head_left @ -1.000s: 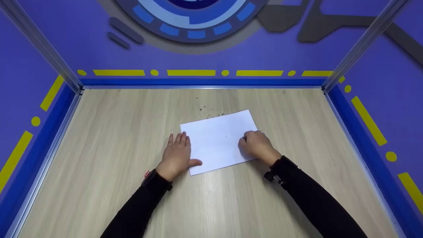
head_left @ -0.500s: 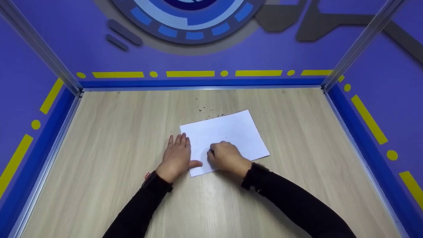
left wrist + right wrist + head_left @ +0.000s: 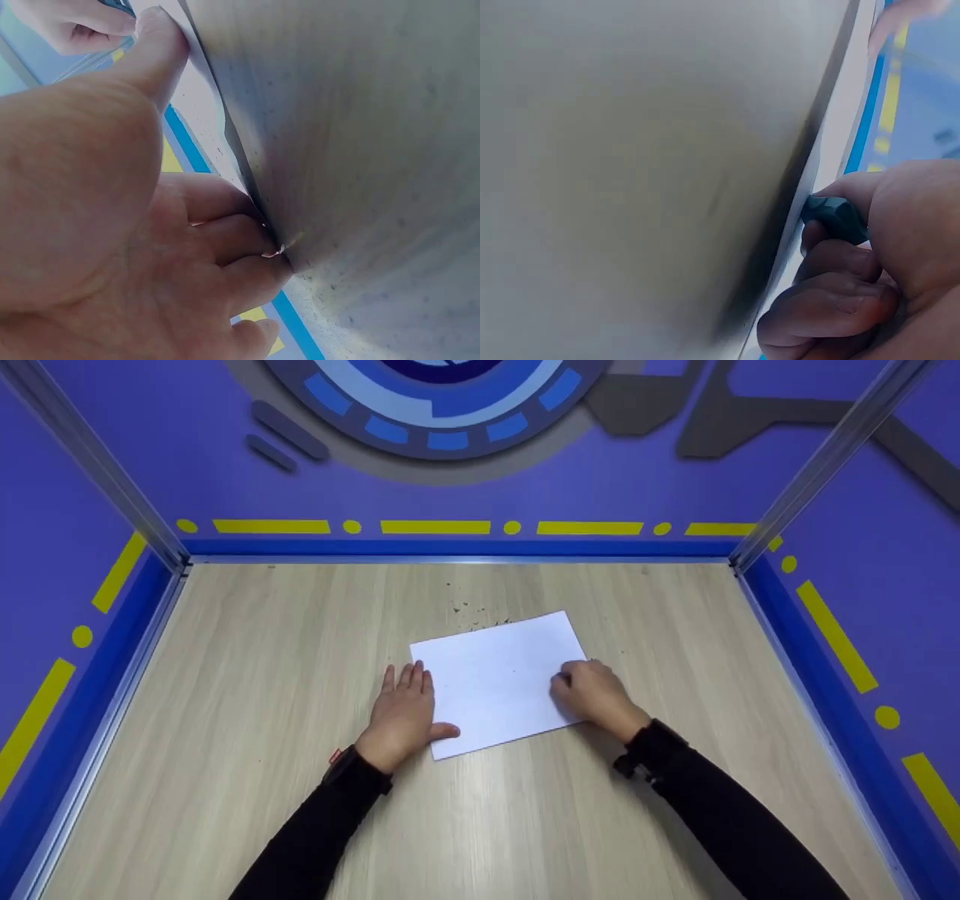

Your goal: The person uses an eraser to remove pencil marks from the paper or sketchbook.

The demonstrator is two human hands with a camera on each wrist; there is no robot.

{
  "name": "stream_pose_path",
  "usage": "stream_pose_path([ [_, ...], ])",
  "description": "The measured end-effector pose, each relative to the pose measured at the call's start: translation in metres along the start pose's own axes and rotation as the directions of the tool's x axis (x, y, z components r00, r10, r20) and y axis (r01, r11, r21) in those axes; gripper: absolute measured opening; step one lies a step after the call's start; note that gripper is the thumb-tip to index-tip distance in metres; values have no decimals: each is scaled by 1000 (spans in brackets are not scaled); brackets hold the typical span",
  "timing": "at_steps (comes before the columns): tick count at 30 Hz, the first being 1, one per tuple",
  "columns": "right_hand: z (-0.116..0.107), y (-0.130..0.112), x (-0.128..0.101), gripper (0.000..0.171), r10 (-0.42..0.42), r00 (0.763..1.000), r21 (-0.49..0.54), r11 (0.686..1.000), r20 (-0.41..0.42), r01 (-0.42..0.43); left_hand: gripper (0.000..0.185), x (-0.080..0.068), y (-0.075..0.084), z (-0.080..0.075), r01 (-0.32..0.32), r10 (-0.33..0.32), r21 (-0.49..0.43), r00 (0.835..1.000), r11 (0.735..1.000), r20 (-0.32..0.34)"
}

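Back at the paper's (image 3: 501,682) right edge from its middle, my right hand (image 3: 594,696) pinches a small dark object (image 3: 838,217), while my left hand (image 3: 403,712) lies flat on the left edge.

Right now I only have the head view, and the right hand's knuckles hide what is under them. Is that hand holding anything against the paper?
Observer: Yes. In the right wrist view the right hand pinches a small dark teal block under its thumb, and the block's end is down on the surface at the sheet's edge. I cannot tell what the block is.
Operator: And the left hand, is it gripping the paper or just resting on it?
Observer: Just resting. In the left wrist view the left hand lays its thumb flat on the edge of the paper. Nothing is pinched.
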State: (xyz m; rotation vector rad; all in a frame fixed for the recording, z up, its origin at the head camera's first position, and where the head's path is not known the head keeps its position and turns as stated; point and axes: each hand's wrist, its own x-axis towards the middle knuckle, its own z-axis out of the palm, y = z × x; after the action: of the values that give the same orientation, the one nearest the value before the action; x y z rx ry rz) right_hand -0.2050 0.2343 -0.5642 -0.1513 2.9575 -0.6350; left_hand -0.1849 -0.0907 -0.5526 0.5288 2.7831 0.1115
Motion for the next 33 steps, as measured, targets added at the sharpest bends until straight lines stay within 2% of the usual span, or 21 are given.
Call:
stream_pose_path([
  [5, -4, 12, 1, 31, 45, 999, -29, 999, 22, -45, 118, -2, -3, 3, 5, -5, 4, 1000, 1000, 0],
  [10, 2, -5, -1, 35, 41, 999, 0, 999, 24, -41, 118, -3, -5, 4, 6, -6, 7, 1000, 1000, -3],
  [15, 16, -47, -1, 40, -46, 997, 46, 998, 60, 44, 118, -4, -6, 2, 12, -12, 11, 1000, 1000, -15],
  [21, 39, -111, 4, 41, -155, 981, 1, 988, 118, 156, 118, -4, -6, 3, -1, 2, 15, 999, 1000, -36],
  [25, 52, -135, 9, 35, -224, 960, -44, 971, 170, 235, 117, -4, -3, 3, 0, 0, -3, 999, 1000, -42],
  [29, 55, -131, 14, 32, -242, 958, -81, 963, 154, 256, 116, -2, -1, 2, -2, 2, -8, 999, 1000, -44],
  [33, 43, -103, 16, 34, -197, 974, -59, 977, 109, 204, 117, 0, 0, -1, -3, 3, 10, 1000, 1000, -29],
])
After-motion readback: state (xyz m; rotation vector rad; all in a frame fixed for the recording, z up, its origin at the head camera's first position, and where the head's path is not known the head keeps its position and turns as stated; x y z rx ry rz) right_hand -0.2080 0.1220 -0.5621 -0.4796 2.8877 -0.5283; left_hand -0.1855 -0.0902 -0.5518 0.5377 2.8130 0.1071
